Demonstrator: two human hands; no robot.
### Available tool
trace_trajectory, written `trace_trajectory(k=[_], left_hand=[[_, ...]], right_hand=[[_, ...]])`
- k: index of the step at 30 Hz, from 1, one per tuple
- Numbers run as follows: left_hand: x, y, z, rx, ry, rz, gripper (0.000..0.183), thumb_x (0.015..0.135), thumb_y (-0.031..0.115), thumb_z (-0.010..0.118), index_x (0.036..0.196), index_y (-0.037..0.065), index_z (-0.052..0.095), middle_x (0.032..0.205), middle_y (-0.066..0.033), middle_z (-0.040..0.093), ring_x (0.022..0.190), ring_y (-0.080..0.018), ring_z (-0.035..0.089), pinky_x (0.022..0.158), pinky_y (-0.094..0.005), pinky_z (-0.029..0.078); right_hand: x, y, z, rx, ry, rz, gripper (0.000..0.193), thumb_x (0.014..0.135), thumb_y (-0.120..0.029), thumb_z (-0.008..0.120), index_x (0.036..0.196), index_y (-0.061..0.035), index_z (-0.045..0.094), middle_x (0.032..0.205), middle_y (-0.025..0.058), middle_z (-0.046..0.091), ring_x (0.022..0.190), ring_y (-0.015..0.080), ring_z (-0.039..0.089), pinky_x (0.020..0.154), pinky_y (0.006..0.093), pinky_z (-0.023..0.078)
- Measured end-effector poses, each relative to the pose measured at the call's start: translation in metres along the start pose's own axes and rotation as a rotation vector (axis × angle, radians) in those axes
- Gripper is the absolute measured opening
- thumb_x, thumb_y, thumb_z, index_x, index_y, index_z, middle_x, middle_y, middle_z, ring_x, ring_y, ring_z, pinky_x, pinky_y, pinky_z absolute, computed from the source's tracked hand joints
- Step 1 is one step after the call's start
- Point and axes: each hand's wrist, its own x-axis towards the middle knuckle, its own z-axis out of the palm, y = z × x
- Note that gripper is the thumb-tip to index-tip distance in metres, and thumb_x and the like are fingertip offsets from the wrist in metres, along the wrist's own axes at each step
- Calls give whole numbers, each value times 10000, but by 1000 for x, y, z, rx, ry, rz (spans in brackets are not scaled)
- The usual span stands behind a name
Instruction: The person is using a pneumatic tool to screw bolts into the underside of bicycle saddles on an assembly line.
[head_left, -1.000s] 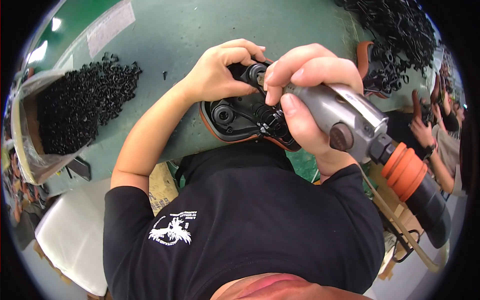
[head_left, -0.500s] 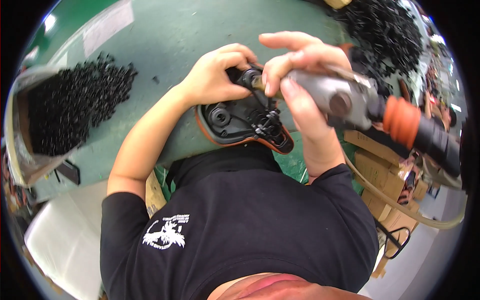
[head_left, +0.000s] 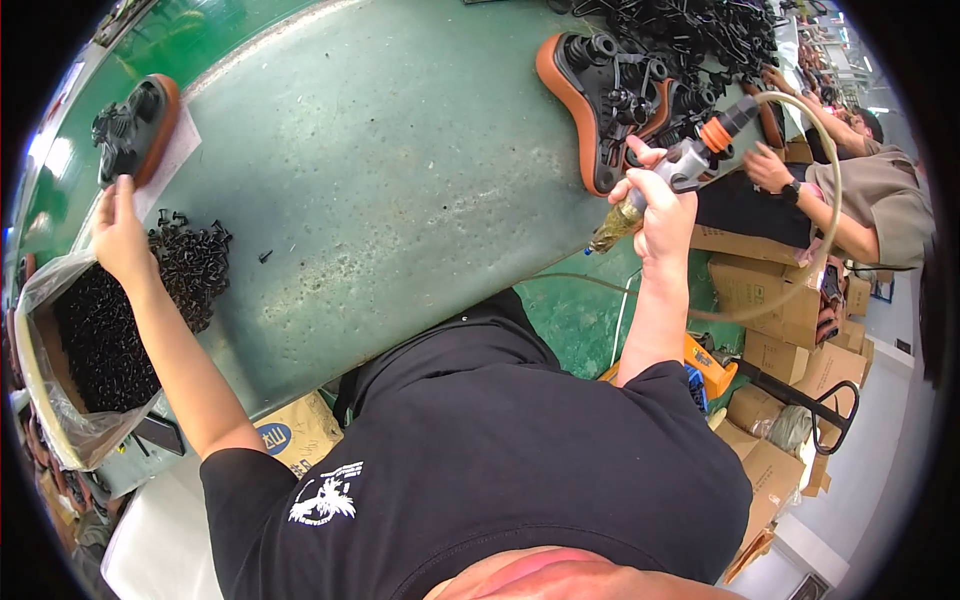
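Observation:
At the far left of the table, an orange-rimmed black plastic housing (head_left: 145, 135) has black round fittings on its inner side. My left hand (head_left: 124, 240) reaches out to it, fingertips closed on its near end; the thumb's grip is partly hidden. My right hand (head_left: 658, 215) is wrapped round a grey air screwdriver (head_left: 684, 168), held above the table's right front edge. The tool's yellowish, wrapped nose slants down to the left, its tip touching nothing. Behind that hand, another orange-rimmed housing (head_left: 572, 100) lies with its black fittings showing.
Small black screws (head_left: 195, 270) spill from a plastic-lined box (head_left: 50, 390) at left; one loose screw (head_left: 265, 256) lies nearby. Black parts (head_left: 690, 35) are heaped at back right. A pale hose (head_left: 832, 190) loops from the screwdriver. A co-worker's hand (head_left: 768, 168) and cartons (head_left: 760, 290) are at right.
The housing that was in front of me is now at the far left with my left hand. My right hand has drawn the screwdriver off it, down and to the right. The view has shifted.

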Motion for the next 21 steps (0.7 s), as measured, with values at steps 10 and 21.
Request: trace_trajectory(k=[10,21], left_hand=[[-201,78,-1,507,-717,302,248,886,137,834,1080,21,731,965,-120,682,890,-282,696,776,-378,568],[-210,62,-3,502,-610,475,146,900,72,781,1026,19,728,945,-113,681,896,-326,682,784,-408,561]], right_hand=[[-2,1,73,-1,-344,175,221,839,52,615,1048,-19,605,1393,326,610,620,217,712,711,355,599],[-79,-28,96,-48,-1022,568,255,817,4,706,1056,-10,621,925,43,660,740,106,684,709,307,560]])
